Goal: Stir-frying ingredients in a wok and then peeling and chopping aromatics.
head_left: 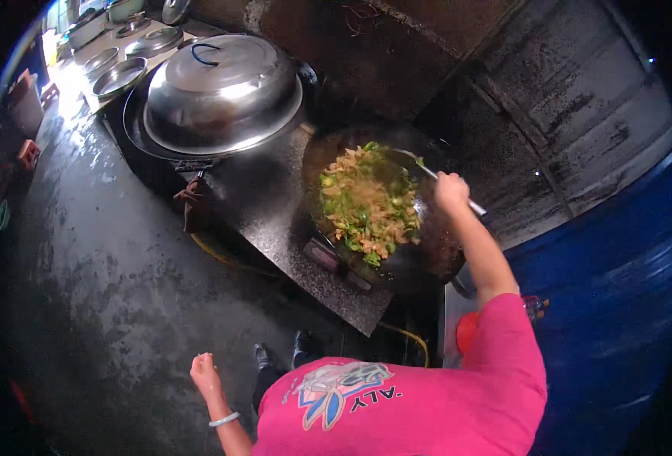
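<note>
**Green-and-tan chopped food [366, 209] lying in a wide, round, dark metal wok [435, 247]**

The right hand [451, 194] is closing its fingers around the long, thin, silver metal cooking utensil [425, 169], gripping it toward its far end, at about 2 o'clock from the wok's centre. The utensil is slanting down toward the food at 12 o'clock; its working end is not showing clearly. The left hand [205, 374] is hanging apart from everything, between 7 and 8 o'clock from the wok, above the grey floor [123, 251]. Its fingers seem to be curling, but I cannot tell whether they are pressing together or pinching anything.

The food is spreading from the wok's middle toward 9 o'clock, leaving dark metal showing at 4 o'clock. At 10 o'clock, a large, domed, silver metal lid [222, 91] is resting over a black, round pan [134, 125], both sitting along the speckled grey stone surface [260, 213].

In handling, the utensil is probably feeling stiff and fairly light, perhaps turning slippery with grease; the bare handle, well above the food, is offering the best hold. The pieces are looking soft, loose and moist, so the utensil is suiting them better than fingers.
</note>
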`<action>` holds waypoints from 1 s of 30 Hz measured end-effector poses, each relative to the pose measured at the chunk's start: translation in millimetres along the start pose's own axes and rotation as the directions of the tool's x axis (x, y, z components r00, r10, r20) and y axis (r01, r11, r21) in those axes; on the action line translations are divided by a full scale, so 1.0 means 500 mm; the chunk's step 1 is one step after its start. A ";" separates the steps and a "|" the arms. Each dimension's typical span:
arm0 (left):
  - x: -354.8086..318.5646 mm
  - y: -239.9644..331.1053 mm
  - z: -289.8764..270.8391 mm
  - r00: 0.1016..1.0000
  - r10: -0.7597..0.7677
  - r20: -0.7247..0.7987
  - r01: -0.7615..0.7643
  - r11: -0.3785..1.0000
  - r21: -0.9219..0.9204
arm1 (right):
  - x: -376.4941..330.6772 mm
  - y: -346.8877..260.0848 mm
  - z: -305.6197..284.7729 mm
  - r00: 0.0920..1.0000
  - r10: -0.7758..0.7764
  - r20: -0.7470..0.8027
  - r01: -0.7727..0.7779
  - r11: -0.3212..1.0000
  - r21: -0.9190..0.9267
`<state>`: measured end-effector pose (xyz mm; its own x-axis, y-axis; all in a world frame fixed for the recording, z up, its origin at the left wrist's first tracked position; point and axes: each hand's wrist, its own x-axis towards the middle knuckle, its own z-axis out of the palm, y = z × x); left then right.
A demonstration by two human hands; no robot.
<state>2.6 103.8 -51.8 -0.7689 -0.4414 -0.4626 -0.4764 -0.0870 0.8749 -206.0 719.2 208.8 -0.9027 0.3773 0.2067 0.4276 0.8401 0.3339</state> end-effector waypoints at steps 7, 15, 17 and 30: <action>0.028 -0.020 -0.020 0.992 0.095 0.079 -0.097 0.995 0.026 | -0.200 -0.071 0.161 0.927 -0.184 0.328 0.064 0.937 0.345; 0.070 -0.014 -0.024 0.979 0.087 0.183 -0.089 0.996 0.000 | -0.379 0.080 -0.116 0.879 -0.219 0.424 0.099 0.953 0.287; 0.071 -0.009 -0.034 0.977 0.108 0.183 -0.111 0.994 0.008 | -0.364 0.026 -0.075 0.892 -0.252 0.374 0.118 0.931 0.346; -0.142 -0.020 -0.072 0.990 -0.117 0.080 0.130 0.975 -0.182 | -0.391 0.067 0.037 0.938 -0.012 0.346 -0.106 0.942 0.319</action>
<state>77.3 103.7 -22.4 -0.7391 -0.3557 -0.5721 -0.4868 -0.3052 0.8185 -16.1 680.9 162.7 -0.8684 0.4790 -0.1282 0.4831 0.8756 -0.0011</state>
